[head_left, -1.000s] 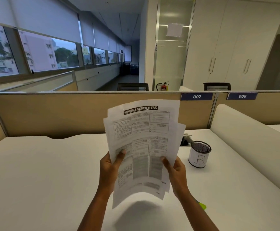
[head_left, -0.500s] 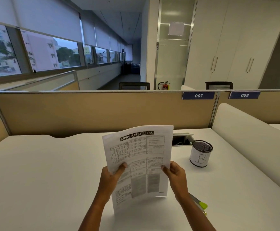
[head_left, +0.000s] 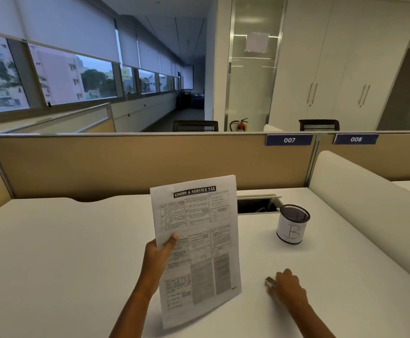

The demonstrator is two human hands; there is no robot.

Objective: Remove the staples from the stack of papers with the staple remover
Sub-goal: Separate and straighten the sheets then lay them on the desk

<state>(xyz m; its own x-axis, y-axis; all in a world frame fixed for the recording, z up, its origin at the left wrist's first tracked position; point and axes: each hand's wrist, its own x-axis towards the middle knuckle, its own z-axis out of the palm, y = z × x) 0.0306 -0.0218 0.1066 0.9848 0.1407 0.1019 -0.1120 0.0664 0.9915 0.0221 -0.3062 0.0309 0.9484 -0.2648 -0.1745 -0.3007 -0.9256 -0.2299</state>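
Observation:
A stack of papers [head_left: 199,240] headed "GOODS & SERVICE TAX" stands upright over the white desk [head_left: 64,252], its bottom edge near the desktop. My left hand [head_left: 158,257] grips its left edge, thumb on the front sheet. My right hand [head_left: 287,286] rests low on the desk to the right of the papers, fingers curled over the staple remover [head_left: 270,282], whose metal end sticks out on the left. Most of the tool is hidden under the hand. No staple is visible on the papers.
A black mesh pen cup [head_left: 293,224] with a white label marked "B" stands at the right rear. An open cable hatch [head_left: 257,203] sits behind the papers. A tan partition [head_left: 125,164] closes the desk's far edge; a white divider [head_left: 370,211] runs along the right.
My right hand has let go of the papers and dropped to the desk onto the staple remover. The papers, squared together and lowered, are now held by my left hand alone.

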